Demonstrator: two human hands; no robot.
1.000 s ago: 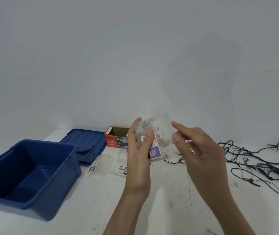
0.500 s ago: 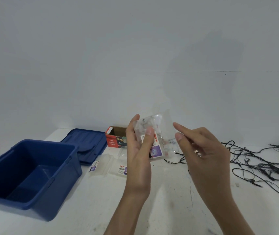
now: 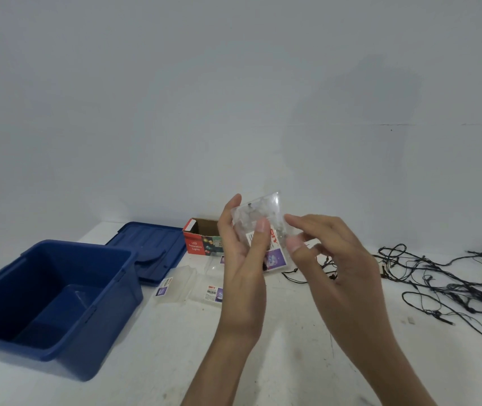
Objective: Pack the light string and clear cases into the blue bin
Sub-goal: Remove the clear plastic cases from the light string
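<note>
clear case [image 3: 259,212] in left hand [image 3: 242,276] fingers [image 3: 259,240], right hand [image 3: 339,273] pinching its edge

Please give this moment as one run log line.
left hand: holds clear case | right hand: fingertips at case edge, grip unclear | blue bin: open, lid beside | light string: on table

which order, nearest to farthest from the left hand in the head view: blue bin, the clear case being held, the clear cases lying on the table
1. held clear case: gripped in the left hand itself, raised in the middle.
2. clear cases on the table: just below and left of that hand.
3. blue bin: farthest, out on the left.
</note>
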